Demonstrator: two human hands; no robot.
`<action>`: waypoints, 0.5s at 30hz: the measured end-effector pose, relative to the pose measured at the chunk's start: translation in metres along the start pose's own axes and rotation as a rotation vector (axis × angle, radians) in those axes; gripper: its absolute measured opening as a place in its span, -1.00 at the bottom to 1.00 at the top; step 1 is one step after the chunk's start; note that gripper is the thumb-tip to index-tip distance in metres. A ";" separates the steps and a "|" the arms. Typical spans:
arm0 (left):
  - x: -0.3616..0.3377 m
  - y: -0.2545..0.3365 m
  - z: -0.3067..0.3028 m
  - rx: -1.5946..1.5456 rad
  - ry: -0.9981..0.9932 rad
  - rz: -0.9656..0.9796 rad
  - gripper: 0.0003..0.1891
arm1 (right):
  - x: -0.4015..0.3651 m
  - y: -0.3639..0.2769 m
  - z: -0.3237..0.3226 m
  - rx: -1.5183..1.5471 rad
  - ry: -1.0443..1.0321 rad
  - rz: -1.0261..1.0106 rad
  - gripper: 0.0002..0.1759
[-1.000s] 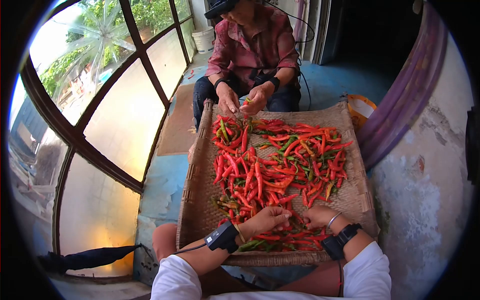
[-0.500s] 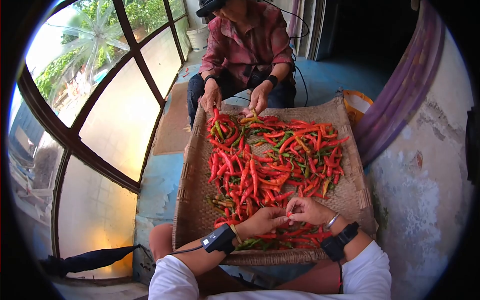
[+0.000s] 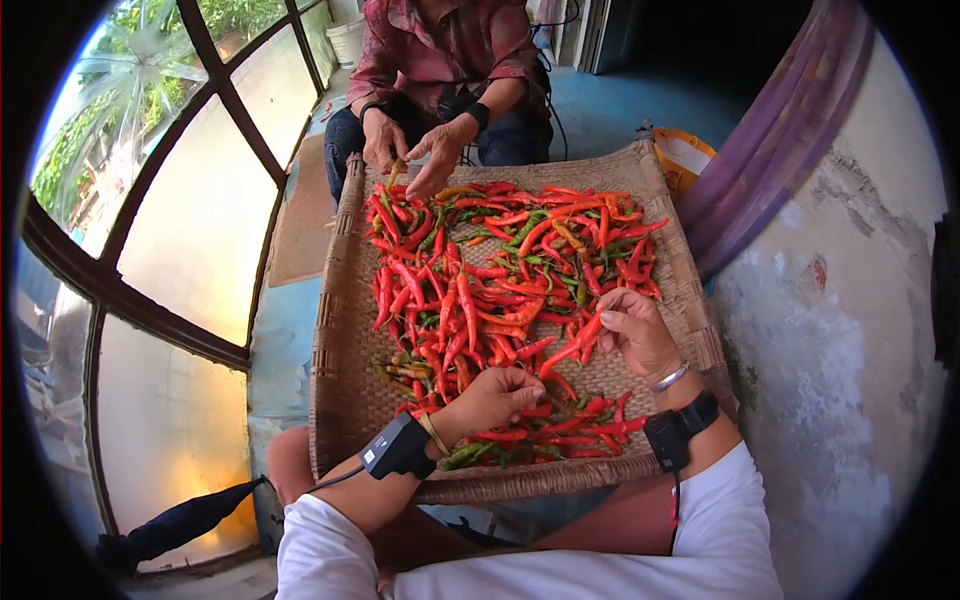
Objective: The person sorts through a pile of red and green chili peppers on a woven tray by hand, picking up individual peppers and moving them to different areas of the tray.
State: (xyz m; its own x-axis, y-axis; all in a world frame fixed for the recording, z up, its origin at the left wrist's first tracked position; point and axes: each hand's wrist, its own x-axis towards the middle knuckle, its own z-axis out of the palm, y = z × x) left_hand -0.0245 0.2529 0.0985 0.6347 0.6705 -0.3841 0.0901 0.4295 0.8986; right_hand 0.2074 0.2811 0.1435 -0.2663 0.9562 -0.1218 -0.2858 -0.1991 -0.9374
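Observation:
A long red chili pepper (image 3: 575, 346) slants down from the fingers of my right hand (image 3: 640, 338), which pinch its upper end. My left hand (image 3: 492, 402) is lower and to the left, fingertips pressed together; whatever they hold, if anything, is too small to make out. Both hands are above a woven tray (image 3: 640, 378) heaped with red chili peppers (image 3: 465, 305), some green among them. Below my hands, along the near rim, lies a smaller group of peppers (image 3: 570, 432). Several brownish-green peppers (image 3: 408, 370) sit at the left of the heap.
Across the tray sits a person in a patterned shirt (image 3: 440, 50), their hands (image 3: 425, 150) over the far left corner with a yellowish pepper. Framed windows (image 3: 190, 230) stand left, a rough wall (image 3: 830, 350) right. An orange-and-white container (image 3: 685, 155) is behind the tray.
My hands have parted; the right moved up and away from the left, with a red pepper now showing in it. The other person's hands came closer together. The view has shifted slightly.

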 end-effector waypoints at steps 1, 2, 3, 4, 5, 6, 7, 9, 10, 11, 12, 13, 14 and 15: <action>0.001 -0.001 0.000 -0.002 -0.008 -0.003 -0.81 | 0.001 -0.004 -0.004 0.100 0.055 -0.044 -0.84; 0.002 -0.004 -0.001 0.024 0.000 -0.001 -0.81 | 0.001 -0.007 -0.005 0.101 0.064 -0.038 -0.84; 0.002 -0.005 -0.001 0.049 0.010 0.000 -0.81 | 0.002 -0.009 -0.005 0.225 0.167 -0.176 -0.82; 0.000 -0.001 0.001 0.048 0.021 0.000 -0.82 | 0.003 -0.012 -0.005 0.348 0.268 -0.317 -0.80; 0.001 -0.001 0.000 0.047 0.016 -0.004 -0.82 | 0.003 -0.012 -0.005 0.348 0.274 -0.316 -0.80; 0.002 -0.001 -0.001 0.062 0.020 0.002 -0.82 | 0.003 -0.012 -0.006 0.337 0.355 -0.268 -0.78; 0.002 -0.002 -0.002 0.080 0.025 0.011 -0.82 | 0.003 -0.011 -0.006 0.327 0.432 -0.221 -0.76; 0.003 -0.004 -0.004 0.072 0.043 0.015 -0.83 | 0.005 0.005 -0.013 0.212 0.410 -0.108 -0.72; 0.003 -0.005 -0.005 0.212 0.104 0.108 -0.84 | 0.009 0.013 -0.013 -0.121 0.266 0.062 -0.70; 0.004 -0.006 -0.007 0.352 0.167 0.202 -0.84 | 0.012 0.022 -0.012 -0.454 0.114 0.232 -0.67; 0.003 -0.004 -0.009 0.351 0.168 0.204 -0.84 | 0.016 0.037 -0.011 -0.565 0.047 0.198 -0.63; 0.003 -0.002 -0.012 0.490 0.218 0.250 -0.84 | 0.016 0.048 -0.006 -0.675 -0.019 0.166 -0.59; 0.003 -0.002 -0.013 0.626 0.265 0.294 -0.84 | 0.013 0.054 -0.002 -0.806 -0.045 0.098 -0.56; 0.004 -0.001 -0.014 0.660 0.281 0.237 -0.85 | 0.010 0.053 0.006 -0.938 -0.072 0.024 -0.52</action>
State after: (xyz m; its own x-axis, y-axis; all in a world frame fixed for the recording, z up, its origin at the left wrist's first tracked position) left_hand -0.0334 0.2637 0.0932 0.4823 0.8670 -0.1251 0.4726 -0.1373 0.8705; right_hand 0.1842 0.2791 0.0943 -0.3281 0.9321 -0.1532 0.5699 0.0660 -0.8190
